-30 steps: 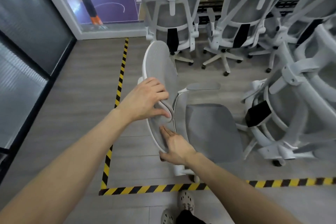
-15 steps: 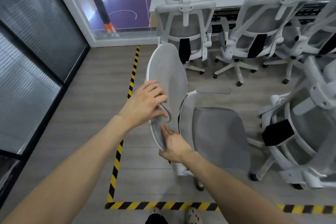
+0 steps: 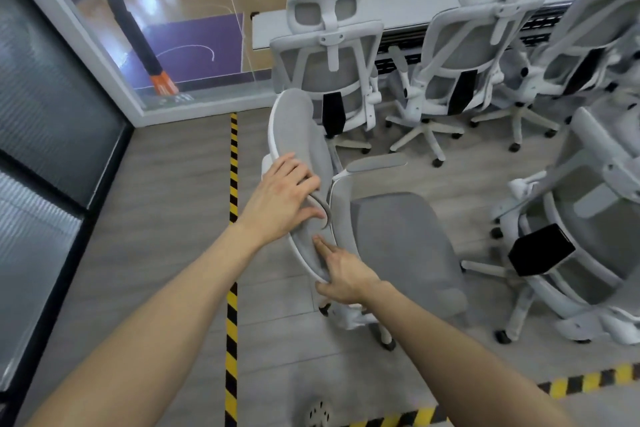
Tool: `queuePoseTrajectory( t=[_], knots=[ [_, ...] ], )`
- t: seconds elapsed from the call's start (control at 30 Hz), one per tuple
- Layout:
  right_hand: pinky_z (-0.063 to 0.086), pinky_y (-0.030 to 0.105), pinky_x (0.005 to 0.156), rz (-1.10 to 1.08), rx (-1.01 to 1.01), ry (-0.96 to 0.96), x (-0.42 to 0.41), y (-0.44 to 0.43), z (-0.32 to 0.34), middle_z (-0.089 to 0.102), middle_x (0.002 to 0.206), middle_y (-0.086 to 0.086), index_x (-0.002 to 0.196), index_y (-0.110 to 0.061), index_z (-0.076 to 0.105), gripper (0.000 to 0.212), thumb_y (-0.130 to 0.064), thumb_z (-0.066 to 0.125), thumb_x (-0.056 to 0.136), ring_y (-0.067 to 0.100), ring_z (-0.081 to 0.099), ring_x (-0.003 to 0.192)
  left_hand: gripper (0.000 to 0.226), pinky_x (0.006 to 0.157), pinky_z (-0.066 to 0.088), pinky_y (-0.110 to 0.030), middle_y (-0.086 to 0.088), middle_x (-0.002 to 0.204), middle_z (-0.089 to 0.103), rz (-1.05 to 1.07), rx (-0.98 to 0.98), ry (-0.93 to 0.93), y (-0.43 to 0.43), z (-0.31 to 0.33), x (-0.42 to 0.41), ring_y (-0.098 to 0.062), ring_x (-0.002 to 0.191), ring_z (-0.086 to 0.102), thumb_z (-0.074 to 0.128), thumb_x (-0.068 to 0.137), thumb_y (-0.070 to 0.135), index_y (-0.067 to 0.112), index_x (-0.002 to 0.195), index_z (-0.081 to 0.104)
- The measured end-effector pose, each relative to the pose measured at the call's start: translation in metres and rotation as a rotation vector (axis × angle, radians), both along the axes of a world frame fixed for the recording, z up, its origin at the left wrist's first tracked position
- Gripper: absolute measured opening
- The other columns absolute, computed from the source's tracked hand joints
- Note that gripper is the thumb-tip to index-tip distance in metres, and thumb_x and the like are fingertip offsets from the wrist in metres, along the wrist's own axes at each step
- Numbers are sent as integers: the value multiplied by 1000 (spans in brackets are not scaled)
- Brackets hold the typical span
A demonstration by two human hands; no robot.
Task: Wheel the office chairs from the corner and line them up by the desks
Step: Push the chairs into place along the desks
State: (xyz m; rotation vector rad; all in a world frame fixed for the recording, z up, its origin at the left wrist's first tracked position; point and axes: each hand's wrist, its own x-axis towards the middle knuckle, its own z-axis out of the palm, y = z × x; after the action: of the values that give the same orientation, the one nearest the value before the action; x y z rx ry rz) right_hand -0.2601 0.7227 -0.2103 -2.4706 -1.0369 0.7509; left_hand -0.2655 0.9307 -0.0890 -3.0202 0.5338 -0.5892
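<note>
Grip, upper: the left hand (image 3: 284, 196) grasps the edge of the chair's backrest (image 3: 301, 135), fingers draped over the mesh and thumb along the rim below them.
Grip, lower: the right hand (image 3: 343, 276) holds the bottom of the same backrest, two fingers straight on the mesh and thumb hooked under the white rim.
Thing held: the chair (image 3: 401, 246) stands directly beyond both hands, its seat pointing right of the grip.
Change: both holds are as they were a second ago. The chair has rolled forward, so the floor tape (image 3: 232, 184) now lies left of and behind the grip, and the parked chairs (image 3: 332, 80) sit just ahead of the backrest.
Meaning: the push is probably near its end. The chair likely still has to be turned to face the desk (image 3: 408, 7).
Right of grip: the corner chairs (image 3: 571, 236), well apart from the hands, are not yet moved.
Hidden: the seat covers most of the base, and only one caster (image 3: 388, 343) shows clearly.
Cut off: the desk top, the corner chairs at the frame edge, and a shoe (image 3: 318, 412) below.
Unclear: whether a free place remains at the desk.
</note>
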Motion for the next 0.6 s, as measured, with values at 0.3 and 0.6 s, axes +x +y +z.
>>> queuePoseTrajectory(
  t=[0.3,0.6],
  knots=[
    [48,42,105,-84,-73,25,-1,-5,-7,64,143,15,148,-14,55,51,-27,62,99,38,61,131,38,135,20,-56,2,115,65,79,25,142,35,10,20,-27,127,57,72,95,57,25,114,72],
    [52,41,111,-405,-135,-38,18,-176,5,69,148,8,150,-20,63,53,-42,61,102,31,62,138,38,116,39,-41,3,126,71,-42,161,381,-86,-15,63,-24,129,62,63,102,58,29,125,72]
  ],
)
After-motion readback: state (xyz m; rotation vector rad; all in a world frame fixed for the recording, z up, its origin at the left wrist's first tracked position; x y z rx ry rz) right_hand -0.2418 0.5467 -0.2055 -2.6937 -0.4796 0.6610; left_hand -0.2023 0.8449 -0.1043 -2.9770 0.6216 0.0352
